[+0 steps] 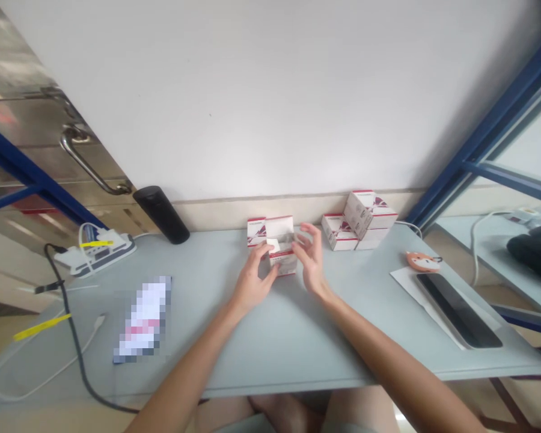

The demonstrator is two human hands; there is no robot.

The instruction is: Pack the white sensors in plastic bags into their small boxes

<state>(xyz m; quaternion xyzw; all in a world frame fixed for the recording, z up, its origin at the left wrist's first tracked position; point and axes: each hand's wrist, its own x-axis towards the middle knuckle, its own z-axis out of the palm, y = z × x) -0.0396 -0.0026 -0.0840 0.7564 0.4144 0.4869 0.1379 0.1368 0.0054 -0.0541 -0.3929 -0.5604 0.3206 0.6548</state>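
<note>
A small white and red carton (283,249) stands on the pale table (270,343) with its top flap raised. My left hand (252,279) touches its left side, thumb and fingers closed on the front edge. My right hand (311,258) hovers just right of the carton with fingers spread and nothing in them. A second carton of the same kind (255,230) stands behind it.
A stack of similar cartons (359,225) sits at the back right by the wall. A dark phone (457,310) on paper and an orange fox-shaped item (421,261) lie right. A black cylinder (161,213), power strip (99,251), cables and a blurred card (144,319) lie left.
</note>
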